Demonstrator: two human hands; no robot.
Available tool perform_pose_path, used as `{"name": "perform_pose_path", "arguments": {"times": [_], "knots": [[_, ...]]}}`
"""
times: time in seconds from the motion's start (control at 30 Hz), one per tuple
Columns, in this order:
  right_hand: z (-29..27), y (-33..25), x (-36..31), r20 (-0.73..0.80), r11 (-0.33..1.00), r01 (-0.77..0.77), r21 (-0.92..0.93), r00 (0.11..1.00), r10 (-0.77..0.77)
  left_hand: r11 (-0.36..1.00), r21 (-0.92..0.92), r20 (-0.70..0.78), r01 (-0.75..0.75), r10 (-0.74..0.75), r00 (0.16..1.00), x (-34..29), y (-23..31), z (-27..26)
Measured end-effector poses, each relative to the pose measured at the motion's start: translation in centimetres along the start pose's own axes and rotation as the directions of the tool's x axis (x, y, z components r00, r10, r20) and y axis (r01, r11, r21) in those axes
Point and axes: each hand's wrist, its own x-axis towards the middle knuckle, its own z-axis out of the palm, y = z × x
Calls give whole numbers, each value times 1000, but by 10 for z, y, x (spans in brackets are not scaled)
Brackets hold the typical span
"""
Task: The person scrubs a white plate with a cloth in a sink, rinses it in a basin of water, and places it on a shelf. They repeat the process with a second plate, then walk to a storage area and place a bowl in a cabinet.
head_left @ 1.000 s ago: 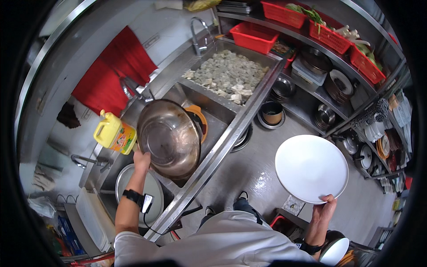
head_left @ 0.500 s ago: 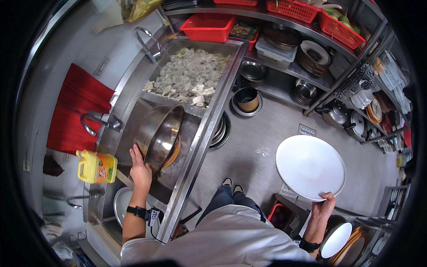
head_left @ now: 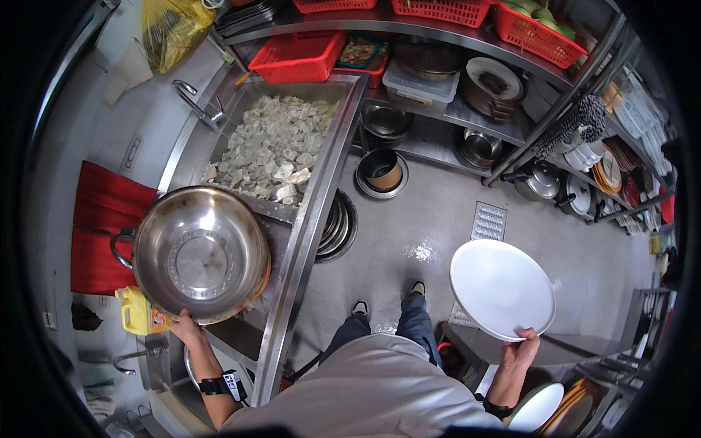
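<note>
A yellow jug (head_left: 137,310) is standing at the left, with a broad metal basin (head_left: 201,255) partly blocking the view of it, and the basin is also covering much of the sink space beneath it and part of a red cloth (head_left: 106,226) that is hanging on the left wall. A curved faucet (head_left: 191,102) is rising at the far left, and a yellow bag (head_left: 175,33) is hanging beyond it. On the floor, a drain grate (head_left: 489,220) is lying just beyond a large white plate (head_left: 504,285), which is being held out at the right. Among the containers, the far sink (head_left: 334,135) is holding a heap of pale chunks (head_left: 274,142), and 1 red tub (head_left: 296,62) is sitting past its far edge. A red basket (head_left: 540,36) on the far shelf is carrying green vegetables, a dark-lined pot (head_left: 382,169) is resting in a metal dish on the floor, and the basin is showing brownish marks inside. Of the 2 hands, the left hand (head_left: 188,328) is gripping the basin's near rim, while the right hand (head_left: 520,349) is pinching the plate's near edge, its thumb lying on top.
</note>
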Motion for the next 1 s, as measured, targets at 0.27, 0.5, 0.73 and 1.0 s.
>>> {"name": "perform_pose_path", "arguments": {"times": [0.27,0.5,0.73,1.0], "knots": [[61,-63,75,-59,1000,-2,13,998,3,920,-124,175,372,-349,921,-148,37,118],[78,-100,103,-94,992,121,-20,988,-122,817,3,540,577,-487,687,-270,-6,269],[59,-117,107,-146,991,130,20,981,-126,608,229,582,760,-711,394,-355,-141,372],[48,-94,81,-323,988,153,-28,934,-154,814,349,546,464,-579,606,-304,-341,351]]}}
